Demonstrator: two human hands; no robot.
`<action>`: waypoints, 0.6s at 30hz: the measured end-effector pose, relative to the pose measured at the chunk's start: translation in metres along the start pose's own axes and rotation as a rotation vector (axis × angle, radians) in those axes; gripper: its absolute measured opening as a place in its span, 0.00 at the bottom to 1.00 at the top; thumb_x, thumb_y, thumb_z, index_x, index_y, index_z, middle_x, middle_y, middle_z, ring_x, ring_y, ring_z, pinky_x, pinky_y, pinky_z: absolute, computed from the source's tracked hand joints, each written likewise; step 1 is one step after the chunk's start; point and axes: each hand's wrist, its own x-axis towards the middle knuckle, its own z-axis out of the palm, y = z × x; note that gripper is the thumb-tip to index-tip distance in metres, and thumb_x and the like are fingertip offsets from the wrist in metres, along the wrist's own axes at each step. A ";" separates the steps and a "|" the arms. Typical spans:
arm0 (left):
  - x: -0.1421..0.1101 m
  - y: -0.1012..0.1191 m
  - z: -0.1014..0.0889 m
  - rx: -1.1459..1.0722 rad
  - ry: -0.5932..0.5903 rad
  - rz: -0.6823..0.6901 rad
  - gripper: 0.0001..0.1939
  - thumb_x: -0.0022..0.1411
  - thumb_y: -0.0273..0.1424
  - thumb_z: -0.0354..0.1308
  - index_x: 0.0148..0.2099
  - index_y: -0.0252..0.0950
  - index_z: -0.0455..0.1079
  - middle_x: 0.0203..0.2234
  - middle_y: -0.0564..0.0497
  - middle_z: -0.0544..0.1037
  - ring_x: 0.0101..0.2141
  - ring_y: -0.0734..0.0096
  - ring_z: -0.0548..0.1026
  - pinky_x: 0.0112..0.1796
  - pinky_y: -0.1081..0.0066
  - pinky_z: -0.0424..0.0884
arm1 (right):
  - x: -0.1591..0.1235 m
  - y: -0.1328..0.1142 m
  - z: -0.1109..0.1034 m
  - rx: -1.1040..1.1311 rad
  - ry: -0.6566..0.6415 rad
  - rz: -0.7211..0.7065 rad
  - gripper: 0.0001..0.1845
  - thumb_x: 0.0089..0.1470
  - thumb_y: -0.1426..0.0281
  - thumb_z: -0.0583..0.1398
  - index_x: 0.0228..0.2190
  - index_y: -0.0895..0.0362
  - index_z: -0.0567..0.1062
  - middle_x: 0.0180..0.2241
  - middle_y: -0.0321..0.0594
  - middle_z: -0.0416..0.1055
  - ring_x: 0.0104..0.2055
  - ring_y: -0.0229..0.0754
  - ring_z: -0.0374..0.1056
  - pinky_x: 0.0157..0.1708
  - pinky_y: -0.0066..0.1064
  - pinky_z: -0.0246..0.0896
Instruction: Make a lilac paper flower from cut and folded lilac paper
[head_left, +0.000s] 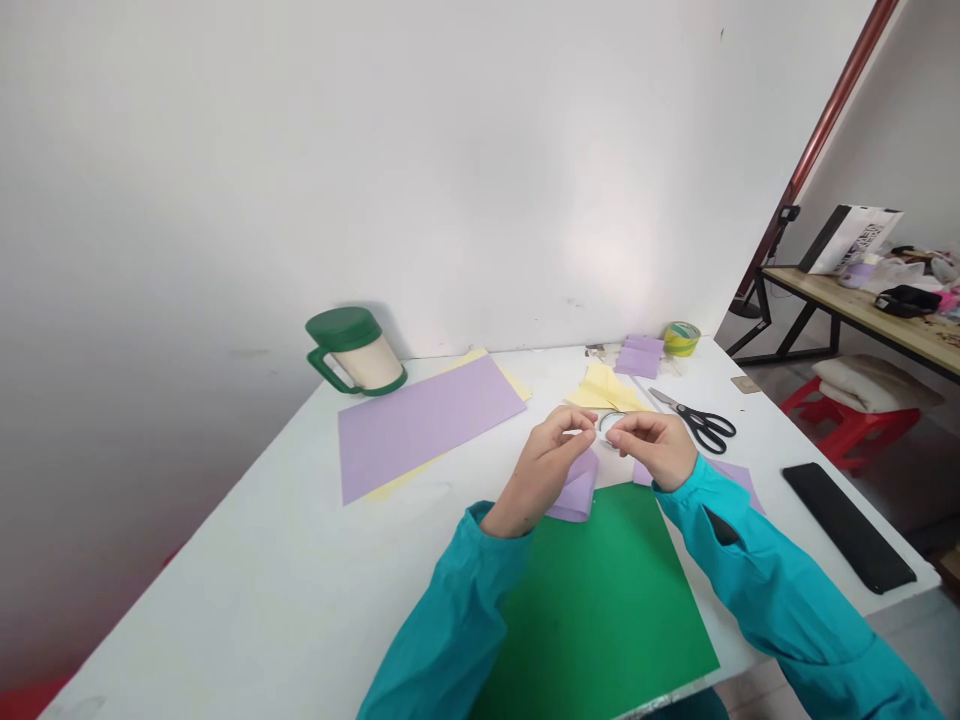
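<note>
My left hand [551, 460] and my right hand [656, 446] are raised over the table, fingertips a small gap apart. Both hands are closed in a pinch, thumb against forefinger. What is between their fingertips is too small to make out. Just behind the fingers shows a thin dark curved edge [606, 418], partly hidden. Under my left hand a folded piece of purple paper [576, 495] lies at the top of a green sheet [600, 600]. Another purple piece [739, 480] is partly covered by my right sleeve. Yellow paper [600, 388] lies just beyond my hands.
Black-handled scissors [701, 420] lie right of my hands. Behind are a folded purple paper [639, 355] and a yellow-green tape roll [681, 338]. A long black case [847, 525] is near the right edge. A large purple sheet [431, 425] and a green-lidded mug [358, 350] are left.
</note>
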 end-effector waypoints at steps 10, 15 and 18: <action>0.002 -0.007 0.001 0.252 0.027 0.131 0.08 0.60 0.32 0.50 0.30 0.38 0.66 0.41 0.46 0.71 0.44 0.63 0.68 0.43 0.66 0.63 | -0.005 0.005 0.007 -0.064 0.006 -0.054 0.17 0.43 0.55 0.63 0.21 0.56 0.68 0.17 0.33 0.65 0.21 0.35 0.61 0.23 0.29 0.56; 0.002 -0.009 0.001 0.336 0.050 0.193 0.08 0.62 0.30 0.49 0.30 0.38 0.64 0.41 0.46 0.70 0.47 0.62 0.68 0.45 0.64 0.63 | -0.004 0.012 0.011 -0.053 0.016 -0.080 0.17 0.44 0.54 0.61 0.22 0.55 0.67 0.17 0.33 0.64 0.21 0.36 0.61 0.24 0.30 0.57; 0.003 -0.012 -0.001 0.445 0.083 0.280 0.07 0.61 0.29 0.51 0.30 0.38 0.64 0.43 0.45 0.69 0.49 0.61 0.67 0.48 0.62 0.61 | -0.003 0.014 0.014 -0.045 0.019 -0.080 0.18 0.44 0.54 0.62 0.23 0.55 0.68 0.19 0.33 0.64 0.22 0.36 0.62 0.25 0.30 0.58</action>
